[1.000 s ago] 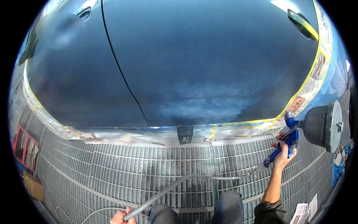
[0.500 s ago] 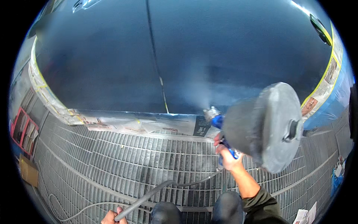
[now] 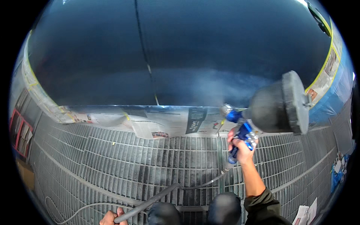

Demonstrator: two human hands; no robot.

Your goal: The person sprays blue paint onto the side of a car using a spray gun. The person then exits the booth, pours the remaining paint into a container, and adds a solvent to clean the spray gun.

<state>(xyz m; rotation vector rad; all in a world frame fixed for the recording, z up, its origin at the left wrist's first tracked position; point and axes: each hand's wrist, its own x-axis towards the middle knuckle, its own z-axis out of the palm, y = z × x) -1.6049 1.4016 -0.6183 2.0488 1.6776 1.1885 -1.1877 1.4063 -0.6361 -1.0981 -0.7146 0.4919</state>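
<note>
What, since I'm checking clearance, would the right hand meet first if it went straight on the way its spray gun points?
The dark blue door panel, most likely its lower part above the masking paper, with the spray gun touching before the right hand; the depth of the gap is unclear.

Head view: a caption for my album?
Right hand aims a blue spray gun at dark car doors; left hand grips a grey hose.

The spray gun (image 3: 244, 130) gleams; its matt cup (image 3: 270, 107) seems plastic.
</note>
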